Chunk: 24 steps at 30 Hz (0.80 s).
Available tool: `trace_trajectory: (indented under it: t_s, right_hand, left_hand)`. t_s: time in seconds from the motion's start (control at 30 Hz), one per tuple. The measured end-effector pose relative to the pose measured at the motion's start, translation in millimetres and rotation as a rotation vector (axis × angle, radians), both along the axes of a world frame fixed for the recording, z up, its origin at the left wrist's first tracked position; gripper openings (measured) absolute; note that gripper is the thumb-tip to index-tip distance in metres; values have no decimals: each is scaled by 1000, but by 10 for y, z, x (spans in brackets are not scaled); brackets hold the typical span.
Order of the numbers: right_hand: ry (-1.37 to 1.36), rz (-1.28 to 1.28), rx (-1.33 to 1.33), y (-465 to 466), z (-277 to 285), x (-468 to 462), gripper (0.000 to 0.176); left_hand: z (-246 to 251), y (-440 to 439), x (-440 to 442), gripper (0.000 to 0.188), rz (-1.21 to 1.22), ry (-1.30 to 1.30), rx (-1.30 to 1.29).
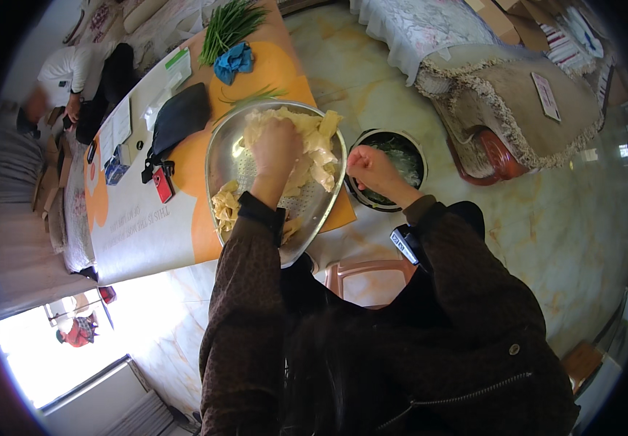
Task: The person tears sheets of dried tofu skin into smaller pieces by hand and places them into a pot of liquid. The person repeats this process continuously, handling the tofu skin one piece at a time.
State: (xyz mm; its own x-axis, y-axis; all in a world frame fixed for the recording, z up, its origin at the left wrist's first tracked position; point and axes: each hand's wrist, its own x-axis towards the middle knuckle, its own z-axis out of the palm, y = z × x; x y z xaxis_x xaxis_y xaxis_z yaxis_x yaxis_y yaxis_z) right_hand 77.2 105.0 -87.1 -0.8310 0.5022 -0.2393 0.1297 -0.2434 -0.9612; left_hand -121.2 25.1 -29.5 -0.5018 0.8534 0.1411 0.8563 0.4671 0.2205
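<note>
A large oval metal colander (pixel 319 211) with a perforated bottom rests on the table's edge, just before me. Crumpled pale-yellow sheets, resembling tofu skin (pixel 322 143), are heaped at its far right, and a smaller clump (pixel 225 206) sits at the left. My left hand (pixel 277 147) is down on the big heap; its fingertips are hidden, so its grip does not show. My right hand (pixel 373 170) hovers off the colander's right rim with curled fingers and nothing visible in it. Below that hand stands a round bin (pixel 393 152) with a dark liner.
Green stalks (pixel 229 30), a blue cloth (pixel 233 62), a black bag (pixel 182 117) and a red phone (pixel 163 184) lie on the table (pixel 145 240). A person (pixel 77 71) sits beyond it. A pink plastic chair (pixel 371 267) is beneath me; a rug-covered seat (pixel 515 103) stands right.
</note>
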Motion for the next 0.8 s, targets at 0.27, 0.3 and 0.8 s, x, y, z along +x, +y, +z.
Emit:
trace_trajectory:
  t_s: [0.27,0.3,0.8]
  right_hand:
    - [-19,-110,-105,437,202,494,7]
    - [-12,-110,-132,454,226,539,9]
    - [296,96,-762,533,-216,926,40]
  left_hand:
    - [115,-371,-396,26,345,-465,174]
    - [130,-401,-390,23,363,-614,280]
    - [-375,198,1545,24,126,-1421,57]
